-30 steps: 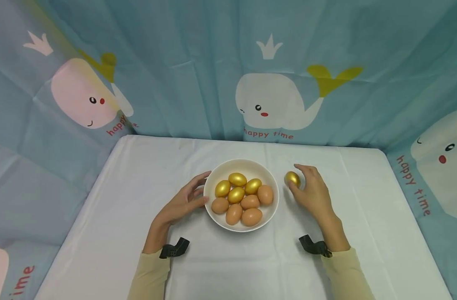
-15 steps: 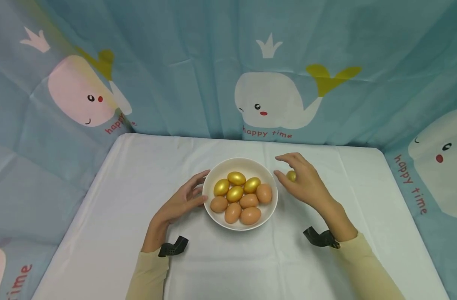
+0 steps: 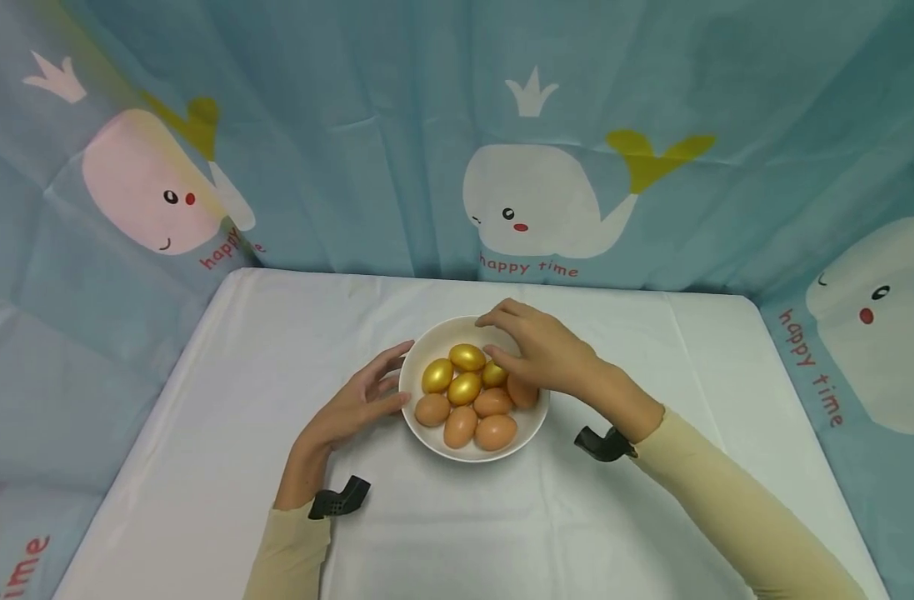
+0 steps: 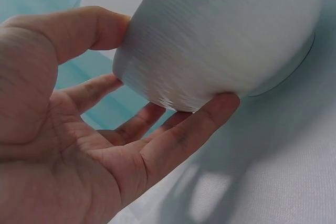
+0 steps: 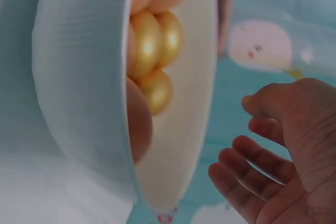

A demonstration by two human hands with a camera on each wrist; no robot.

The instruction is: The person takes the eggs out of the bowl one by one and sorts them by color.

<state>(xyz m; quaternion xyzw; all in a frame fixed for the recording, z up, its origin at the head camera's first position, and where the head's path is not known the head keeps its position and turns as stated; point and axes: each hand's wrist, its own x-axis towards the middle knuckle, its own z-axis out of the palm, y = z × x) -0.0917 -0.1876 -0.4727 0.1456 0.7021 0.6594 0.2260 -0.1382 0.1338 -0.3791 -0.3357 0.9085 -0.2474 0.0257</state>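
1. "happy time": red letters (image 3: 504, 267) on the blue curtain (image 3: 397, 75), under the middle whale (image 3: 531, 200).
2. "happy time" again, beside the right whale (image 3: 884, 333).
3. "happy" and "e", below the left whale (image 3: 137, 179).
4. "ime", on the curtain, lower left.

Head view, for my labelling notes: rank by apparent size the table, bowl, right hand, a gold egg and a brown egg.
1. Table
2. Bowl
3. Right hand
Last, unranked: gold egg and brown egg, which look too alike in size.
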